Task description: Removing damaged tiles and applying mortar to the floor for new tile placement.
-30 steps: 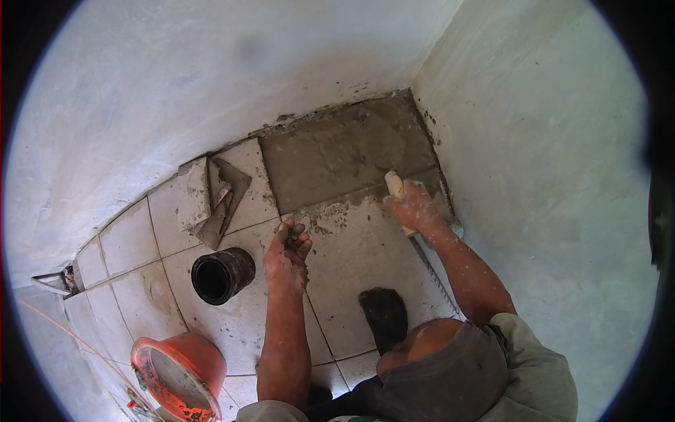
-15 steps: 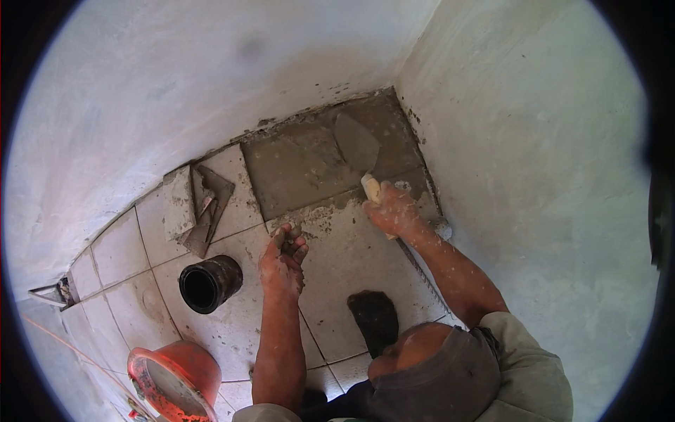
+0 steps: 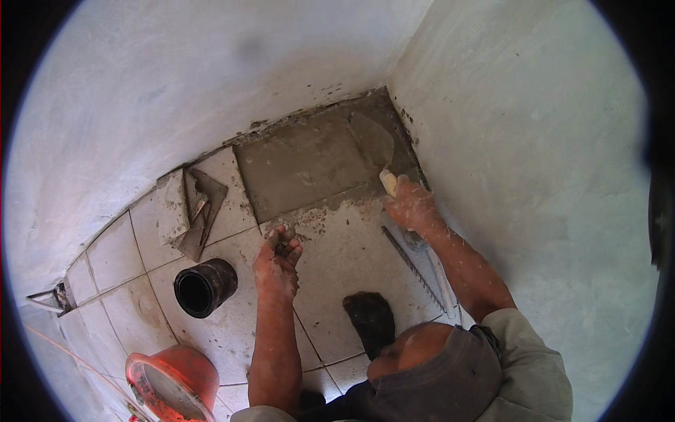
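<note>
My right hand (image 3: pixel 413 205) grips the pale handle of a trowel (image 3: pixel 374 141). The trowel's blade lies flat on wet grey mortar (image 3: pixel 302 165), close to the corner where two walls meet. Above the edge of the laid floor tiles (image 3: pixel 337 260) is my left hand (image 3: pixel 275 264), palm up with its fingers curled in. A greyish bit shows at those fingertips, perhaps a lump of mortar, though I cannot make it out. Both hands and forearms are spattered with mortar.
Broken tile pieces (image 3: pixel 191 211) are stacked left of the mortar. A black cylindrical container (image 3: pixel 205 287) lies nearby. At the lower left stands a red bucket (image 3: pixel 204 369) with grey contents. A ribbed metal bar (image 3: pixel 413 271) rests beside my right forearm. Plastered walls (image 3: pixel 513 141) enclose the corner.
My right hand has moved the trowel to the right across the mortar, toward the right wall. My left hand has kept its curled pose. The whole view has shifted slightly.
</note>
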`<move>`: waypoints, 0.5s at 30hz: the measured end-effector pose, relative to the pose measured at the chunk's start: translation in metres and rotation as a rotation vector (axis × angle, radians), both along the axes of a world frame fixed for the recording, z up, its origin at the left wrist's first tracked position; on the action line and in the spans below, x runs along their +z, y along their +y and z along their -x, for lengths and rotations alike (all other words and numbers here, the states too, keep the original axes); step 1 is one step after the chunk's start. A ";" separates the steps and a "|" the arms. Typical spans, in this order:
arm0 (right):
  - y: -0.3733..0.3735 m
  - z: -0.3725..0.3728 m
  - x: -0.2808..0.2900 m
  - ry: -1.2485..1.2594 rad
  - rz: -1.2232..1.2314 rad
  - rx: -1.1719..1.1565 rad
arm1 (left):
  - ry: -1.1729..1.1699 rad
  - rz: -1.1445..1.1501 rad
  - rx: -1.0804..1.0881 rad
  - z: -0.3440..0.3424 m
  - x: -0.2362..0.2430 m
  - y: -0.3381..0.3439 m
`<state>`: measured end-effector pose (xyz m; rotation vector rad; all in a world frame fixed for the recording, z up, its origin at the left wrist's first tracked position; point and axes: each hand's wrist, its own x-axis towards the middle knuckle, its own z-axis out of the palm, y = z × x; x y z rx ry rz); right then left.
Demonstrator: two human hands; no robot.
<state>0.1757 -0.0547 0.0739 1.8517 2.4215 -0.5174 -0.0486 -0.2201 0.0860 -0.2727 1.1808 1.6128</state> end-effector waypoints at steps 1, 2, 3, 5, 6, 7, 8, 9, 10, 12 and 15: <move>0.002 -0.004 0.001 -0.011 -0.051 0.004 | -0.004 -0.003 0.001 -0.001 0.001 0.001; 0.004 -0.009 -0.002 -0.014 -0.053 0.006 | 0.010 -0.025 -0.007 -0.002 0.003 0.002; 0.006 -0.014 -0.007 -0.051 -0.088 0.005 | 0.024 -0.047 -0.016 -0.003 0.004 0.002; 0.006 -0.013 -0.005 -0.090 -0.125 0.002 | 0.019 -0.037 -0.014 -0.001 0.000 -0.001; 0.006 -0.014 -0.003 -0.074 -0.128 -0.011 | 0.016 -0.024 -0.013 0.001 -0.002 -0.002; 0.005 -0.015 0.003 -0.060 -0.127 -0.024 | 0.012 -0.024 -0.012 0.000 0.000 -0.002; 0.005 -0.018 0.000 -0.064 -0.127 -0.023 | 0.016 -0.040 -0.013 -0.002 0.002 0.000; 0.004 -0.021 -0.007 -0.096 -0.184 -0.011 | 0.019 -0.055 -0.015 -0.003 0.002 0.000; 0.004 -0.019 -0.009 -0.124 -0.245 -0.002 | 0.018 -0.057 -0.016 -0.002 0.002 -0.001; 0.000 -0.018 -0.011 -0.094 -0.258 -0.011 | 0.038 -0.007 -0.020 0.000 -0.001 -0.003; -0.007 -0.021 -0.010 -0.053 -0.322 -0.001 | 0.051 -0.039 -0.029 0.000 0.007 -0.002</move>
